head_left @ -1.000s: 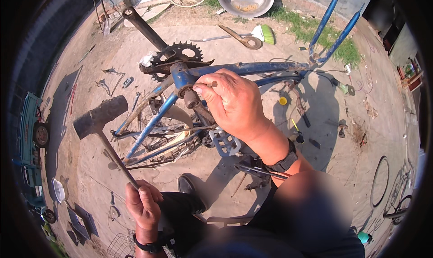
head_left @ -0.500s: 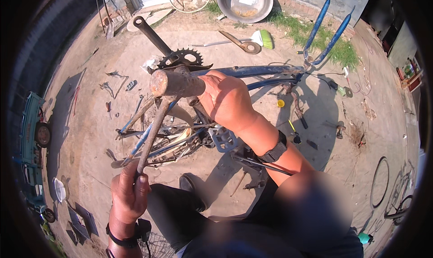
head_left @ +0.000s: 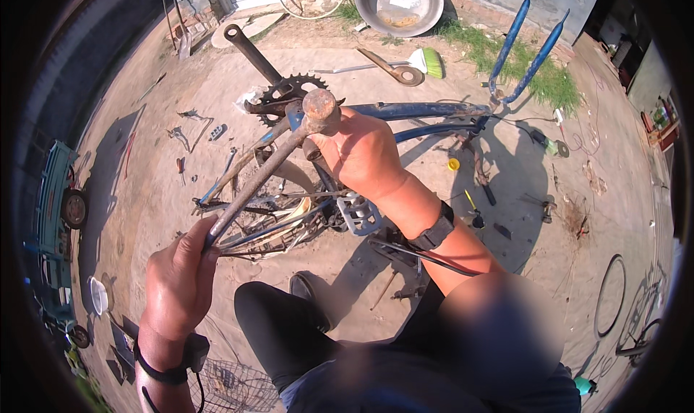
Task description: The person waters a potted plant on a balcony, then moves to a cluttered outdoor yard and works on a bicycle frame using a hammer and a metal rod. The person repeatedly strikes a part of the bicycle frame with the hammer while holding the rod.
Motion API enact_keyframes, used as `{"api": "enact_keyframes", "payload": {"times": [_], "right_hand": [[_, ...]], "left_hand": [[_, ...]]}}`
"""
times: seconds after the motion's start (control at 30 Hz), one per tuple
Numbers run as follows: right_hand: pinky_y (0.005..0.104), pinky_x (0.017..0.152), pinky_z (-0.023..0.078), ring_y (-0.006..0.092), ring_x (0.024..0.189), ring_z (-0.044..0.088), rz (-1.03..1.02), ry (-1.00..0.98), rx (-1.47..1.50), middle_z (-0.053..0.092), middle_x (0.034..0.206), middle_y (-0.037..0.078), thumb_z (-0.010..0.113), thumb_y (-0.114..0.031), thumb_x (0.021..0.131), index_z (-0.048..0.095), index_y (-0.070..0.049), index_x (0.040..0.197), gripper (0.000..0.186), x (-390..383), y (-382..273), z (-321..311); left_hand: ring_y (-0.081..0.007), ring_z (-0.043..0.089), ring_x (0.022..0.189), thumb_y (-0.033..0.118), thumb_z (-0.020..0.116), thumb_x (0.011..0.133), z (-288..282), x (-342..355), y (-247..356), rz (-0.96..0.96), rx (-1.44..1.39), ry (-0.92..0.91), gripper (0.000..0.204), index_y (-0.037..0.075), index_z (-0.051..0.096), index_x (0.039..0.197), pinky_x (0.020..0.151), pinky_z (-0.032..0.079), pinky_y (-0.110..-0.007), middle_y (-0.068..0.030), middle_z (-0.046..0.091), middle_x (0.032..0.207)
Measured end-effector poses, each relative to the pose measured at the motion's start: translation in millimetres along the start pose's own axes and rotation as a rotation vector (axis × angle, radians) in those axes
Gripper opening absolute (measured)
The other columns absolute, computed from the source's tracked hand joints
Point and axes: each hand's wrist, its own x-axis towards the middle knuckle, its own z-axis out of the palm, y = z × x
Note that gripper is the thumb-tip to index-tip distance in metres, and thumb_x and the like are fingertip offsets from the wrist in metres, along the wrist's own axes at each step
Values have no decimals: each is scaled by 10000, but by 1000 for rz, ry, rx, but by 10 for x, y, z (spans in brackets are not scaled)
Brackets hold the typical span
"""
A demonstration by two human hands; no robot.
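Observation:
My left hand (head_left: 177, 286) is closed around the lower end of the handle of a rusty hammer (head_left: 264, 169). The hammer's round head is raised over the middle of a worn blue bicycle frame (head_left: 426, 111), in front of my right fingers. My right hand (head_left: 365, 156) is curled closed beside the crank area. What its fingers grip is hidden behind the hammer head. A dark chainring (head_left: 273, 117) and a bare crank arm (head_left: 253, 54) sit just beyond. Below my right wrist is a grey pedal (head_left: 359, 214). The blue fork (head_left: 512, 55) points up at the far right.
A metal basin (head_left: 400, 8) and a green-bristled broom (head_left: 432, 62) lie at the back. Pliers (head_left: 178, 135) and a screwdriver (head_left: 181, 169) lie on the concrete at left, near a teal cart (head_left: 54, 225). At right are a yellow cap (head_left: 453, 164) and a tyre (head_left: 609, 296).
My left hand has moved left and slightly up, swinging the hammer so its head shifts right, close to my right hand. The right hand stays at the frame.

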Motion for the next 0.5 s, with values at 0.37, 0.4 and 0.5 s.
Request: {"api": "enact_keyframes", "payload": {"times": [0.37, 0.4, 0.5], "right_hand": [[420, 563, 507, 351, 654, 632, -20, 10, -21, 627, 763, 123, 683, -104, 861, 653, -63, 870, 52, -44, 54, 4], [421, 563, 507, 354, 653, 631, -14, 23, -5, 626, 759, 124, 683, -104, 861, 655, -63, 871, 51, -43, 41, 7], [401, 618, 530, 340, 731, 661, 63, -59, -44, 671, 831, 119, 683, -114, 893, 689, -67, 942, 68, -32, 12, -37]], "left_hand": [[-235, 618, 601, -23, 586, 927, -6, 25, 20, 18, 17, 20, 346, 7, 580, 1272, 579, 495, -337, -121, 603, 727], [-228, 616, 591, -25, 582, 928, -5, 28, 9, 45, 30, 28, 347, 7, 578, 1274, 571, 494, -334, -116, 602, 721], [-221, 617, 581, -33, 562, 927, -10, 73, -40, 44, 113, 2, 351, 0, 571, 1276, 560, 492, -336, -115, 601, 717]]}}
